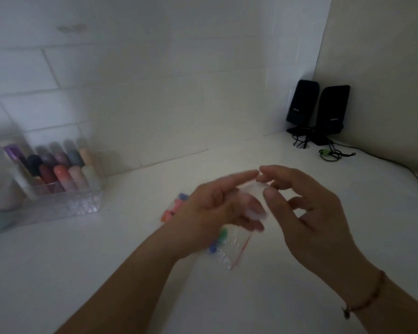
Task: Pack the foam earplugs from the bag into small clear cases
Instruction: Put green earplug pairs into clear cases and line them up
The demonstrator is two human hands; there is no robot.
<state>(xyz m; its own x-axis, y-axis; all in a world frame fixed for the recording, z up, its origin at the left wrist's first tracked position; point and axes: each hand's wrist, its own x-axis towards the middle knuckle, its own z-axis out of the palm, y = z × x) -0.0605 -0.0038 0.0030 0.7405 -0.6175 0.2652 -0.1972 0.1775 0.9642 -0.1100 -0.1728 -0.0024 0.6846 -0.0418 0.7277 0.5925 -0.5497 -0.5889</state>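
Both hands are holding a small clear case [253, 201] between them above the bench [82, 261]: left hand [217, 208] cradling it, right hand [307, 208] pinching its edge. The earplug bag [229, 249] is lying just beneath them.

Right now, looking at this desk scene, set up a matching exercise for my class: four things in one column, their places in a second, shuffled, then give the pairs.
Things
1. pair of black speakers
2. clear organiser of coloured tubes
3. zip bag of earplugs
4. small clear case

Places
A. between the left hand and the right hand
B. far right corner
C. on the desk under the hands
D. left, by the tiled wall

Pairs: 1-B, 2-D, 3-C, 4-A
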